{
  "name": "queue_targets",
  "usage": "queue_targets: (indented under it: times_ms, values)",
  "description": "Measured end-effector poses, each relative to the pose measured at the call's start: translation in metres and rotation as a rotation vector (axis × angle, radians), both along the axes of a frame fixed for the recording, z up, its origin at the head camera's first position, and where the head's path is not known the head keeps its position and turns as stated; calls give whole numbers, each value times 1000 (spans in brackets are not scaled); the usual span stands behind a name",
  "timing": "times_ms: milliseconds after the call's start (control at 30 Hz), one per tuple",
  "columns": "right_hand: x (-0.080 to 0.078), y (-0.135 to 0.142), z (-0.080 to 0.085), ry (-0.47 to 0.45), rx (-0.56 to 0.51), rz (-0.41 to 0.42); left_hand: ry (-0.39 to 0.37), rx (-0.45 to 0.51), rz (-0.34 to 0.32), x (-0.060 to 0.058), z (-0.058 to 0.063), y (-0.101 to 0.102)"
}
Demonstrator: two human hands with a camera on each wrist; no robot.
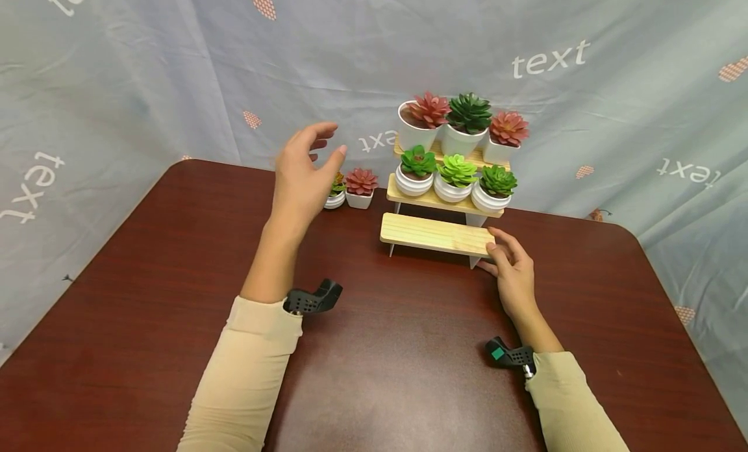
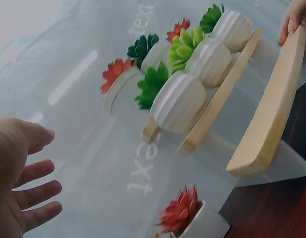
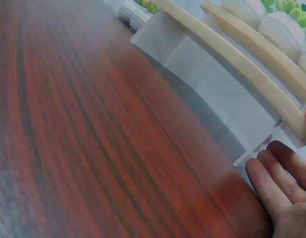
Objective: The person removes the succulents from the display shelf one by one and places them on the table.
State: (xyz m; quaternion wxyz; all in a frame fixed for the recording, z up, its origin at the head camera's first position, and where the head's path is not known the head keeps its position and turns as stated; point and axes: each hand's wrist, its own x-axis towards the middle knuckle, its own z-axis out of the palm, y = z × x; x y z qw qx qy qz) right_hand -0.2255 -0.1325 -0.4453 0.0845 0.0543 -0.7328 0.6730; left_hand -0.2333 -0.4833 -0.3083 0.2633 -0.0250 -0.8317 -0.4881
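Note:
A tiered plant stand [image 1: 435, 233] has pale wooden shelves on clear supports. At its right end my right hand [image 1: 514, 270] grips the lowest shelf, thumb and forefinger at the corner. The right wrist view shows its other fingers [image 3: 277, 181] beside the clear support [image 3: 232, 106]. On the middle shelf stand three green succulents in ribbed white pots [image 1: 452, 188]; the top shelf bears two red succulents and a dark green one [image 1: 467, 114]. My left hand [image 1: 304, 176] is raised left of the stand, fingers loosely bent, holding nothing; its palm [image 2: 9, 163] shows in the left wrist view.
A red succulent in a square white pot [image 1: 360, 189] stands on the table left of the stand. Beside it, a yellow-green succulent [image 1: 336, 195] is partly hidden behind my left hand. A grey printed curtain [image 1: 204, 69] hangs behind the dark red-brown table [image 1: 374, 374].

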Motion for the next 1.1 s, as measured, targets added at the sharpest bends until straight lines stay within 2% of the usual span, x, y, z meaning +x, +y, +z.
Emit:
queue_targets:
  times_ms: [200,333,500,633,900,1100]
  values:
    - [0,1,0,-3,2,-1,14,-56,-50,1,1,12]
    - [0,2,-1,-9,6,-10,29,-86,-109,-1,-2,20]
    - [1,3,-1,-15,11,-23,38,-185,-172,-4,-9,33]
    - [1,3,0,-19,12,-28,-8,-284,-212,-6,-15,43]
    - [-1,2,-1,-5,3,-12,-161,-423,-306,-10,-31,58]
    - [-2,1,-1,-4,-2,-2,-167,-426,-298,-12,-38,64]
